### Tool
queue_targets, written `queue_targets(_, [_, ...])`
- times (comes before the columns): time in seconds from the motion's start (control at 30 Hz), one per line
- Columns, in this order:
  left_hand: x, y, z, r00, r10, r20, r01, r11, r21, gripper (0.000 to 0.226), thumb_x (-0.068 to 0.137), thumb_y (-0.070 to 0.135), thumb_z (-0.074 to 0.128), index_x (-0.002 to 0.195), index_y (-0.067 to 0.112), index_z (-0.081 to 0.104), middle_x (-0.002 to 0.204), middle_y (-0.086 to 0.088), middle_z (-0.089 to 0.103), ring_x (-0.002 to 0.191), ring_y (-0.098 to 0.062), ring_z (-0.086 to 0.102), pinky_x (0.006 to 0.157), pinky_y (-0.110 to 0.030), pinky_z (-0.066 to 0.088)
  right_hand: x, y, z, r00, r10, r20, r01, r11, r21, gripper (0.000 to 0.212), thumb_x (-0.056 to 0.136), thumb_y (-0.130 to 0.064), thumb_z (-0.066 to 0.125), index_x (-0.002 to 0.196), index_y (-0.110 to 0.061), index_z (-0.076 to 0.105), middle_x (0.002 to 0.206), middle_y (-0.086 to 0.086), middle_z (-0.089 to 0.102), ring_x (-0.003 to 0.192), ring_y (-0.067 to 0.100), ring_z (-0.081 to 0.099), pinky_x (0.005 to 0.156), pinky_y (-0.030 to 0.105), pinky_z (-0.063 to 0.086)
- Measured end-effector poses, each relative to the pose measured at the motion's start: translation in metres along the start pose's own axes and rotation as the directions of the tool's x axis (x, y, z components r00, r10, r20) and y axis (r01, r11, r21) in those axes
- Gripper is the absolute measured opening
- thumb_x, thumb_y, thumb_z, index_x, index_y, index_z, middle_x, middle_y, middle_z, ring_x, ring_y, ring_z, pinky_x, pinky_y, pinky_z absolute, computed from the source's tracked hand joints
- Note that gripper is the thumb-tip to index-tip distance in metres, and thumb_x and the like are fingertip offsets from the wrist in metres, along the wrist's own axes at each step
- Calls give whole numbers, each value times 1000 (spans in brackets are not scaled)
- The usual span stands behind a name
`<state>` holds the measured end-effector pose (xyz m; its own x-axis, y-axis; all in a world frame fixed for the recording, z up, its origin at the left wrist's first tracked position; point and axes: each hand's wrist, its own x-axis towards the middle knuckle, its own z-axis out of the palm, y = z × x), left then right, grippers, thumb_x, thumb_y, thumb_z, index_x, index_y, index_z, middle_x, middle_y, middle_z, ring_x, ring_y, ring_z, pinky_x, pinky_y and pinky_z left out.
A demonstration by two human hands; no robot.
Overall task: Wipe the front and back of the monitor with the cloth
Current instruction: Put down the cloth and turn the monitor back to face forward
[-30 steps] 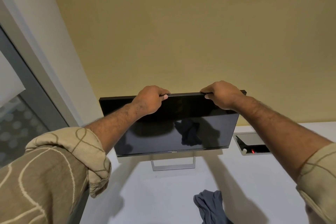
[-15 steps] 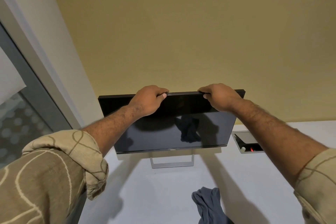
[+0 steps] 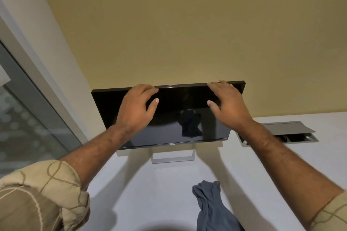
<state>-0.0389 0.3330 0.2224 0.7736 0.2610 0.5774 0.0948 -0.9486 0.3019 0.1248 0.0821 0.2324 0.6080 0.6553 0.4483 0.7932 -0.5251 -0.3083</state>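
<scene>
A black monitor (image 3: 180,99) with a dark screen stands on a silver stand (image 3: 172,158) at the back of the white table (image 3: 142,193), screen facing me. My left hand (image 3: 136,108) is in front of the upper left part of the screen, fingers loosely spread with their tips at the top edge. My right hand (image 3: 228,105) is in front of the upper right part, fingers nearly straight and reaching the top edge. Neither hand grips the monitor. A crumpled blue-grey cloth (image 3: 212,210) lies on the table near me, apart from both hands.
A yellow wall (image 3: 187,24) rises right behind the monitor. A window with a grey frame (image 3: 33,84) runs along the left. To the monitor's right, a grey cable hatch (image 3: 287,131) is set in the table with its lid raised.
Both hands gripped the monitor's top edge before; now their fingers have uncurled and the hands have drawn back from the edge. The view has moved closer.
</scene>
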Motion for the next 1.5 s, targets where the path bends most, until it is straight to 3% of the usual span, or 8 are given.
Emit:
queue_targets(0.27, [-119, 34, 68, 926, -328, 184, 362, 912, -194, 24, 91, 19, 67, 115, 15, 70, 116, 3, 65, 108, -15, 57, 90, -17, 42, -115, 24, 51, 982, 188, 10, -185, 949, 255, 38, 90, -14, 66, 128, -12, 62, 125, 4, 64, 119, 21, 54, 101, 29, 37])
queue_targets(0.57, [-191, 100, 153, 289, -709, 643, 946, 317, -75, 36, 88, 45, 66, 97, 11, 64, 111, -11, 69, 95, -23, 61, 91, -34, 49, -217, 51, 109, 674, 606, 422, -736, 600, 313, 35, 92, -16, 65, 127, -10, 62, 128, 7, 63, 113, 21, 58, 100, 31, 44])
queue_targets(0.77, [-191, 137, 189, 46, -723, 689, 961, 219, 167, 70, 79, 73, 61, 99, 6, 68, 93, -7, 69, 84, -21, 65, 78, -32, 58, -233, 61, 112, 599, 611, 517, -791, 551, 266, 42, 93, -21, 64, 133, -10, 57, 132, 6, 61, 114, 19, 57, 98, 28, 43])
queue_targets(0.87, [-186, 140, 200, 72, -769, 635, 954, 239, 181, 48, 87, 47, 68, 108, 4, 70, 100, -12, 72, 91, -27, 68, 66, -28, 48, -233, 67, 110, 612, 574, 545, -775, 573, 267, 45, 93, -24, 63, 135, -12, 55, 133, 5, 59, 114, 16, 56, 96, 27, 44])
queue_targets(0.97, [-183, 138, 197, 136, -801, 582, 950, 272, 152, 27, 92, 23, 63, 108, 2, 70, 108, -17, 70, 102, -33, 67, 81, -34, 53, -230, 78, 106, 625, 548, 555, -760, 589, 274, 45, 93, -25, 64, 135, -13, 55, 135, 4, 58, 115, 16, 55, 97, 28, 44])
queue_targets(1.17, [-173, 133, 148, 441, -613, 656, 886, 416, -207, 15, 91, 18, 65, 76, 18, 63, 71, 4, 62, 70, -13, 57, 64, -23, 47, -201, 97, 97, 698, 421, 579, -662, 687, 299, 61, 85, -28, 74, 140, -25, 46, 145, -1, 49, 125, 17, 50, 100, 29, 43])
queue_targets(1.37, [-153, 134, 103, 534, -452, 715, 840, 379, -387, 14, 86, 22, 58, 75, 29, 62, 74, 5, 67, 67, -9, 59, 59, -25, 47, -158, 84, 86, 751, 100, 652, -375, 878, 298, 105, 66, -54, 82, 149, -47, 17, 160, -10, 22, 143, 20, 27, 114, 49, 27])
queue_targets(1.5, [-138, 134, 79, 630, -352, 692, 766, 426, -481, 21, 81, 17, 55, 74, 33, 66, 94, -5, 74, 81, -14, 65, 68, -24, 49, -139, 71, 84, 727, -84, 682, -167, 941, 294, 77, 70, -49, 81, 137, -44, 44, 154, -9, 32, 141, 18, 23, 114, 50, 16])
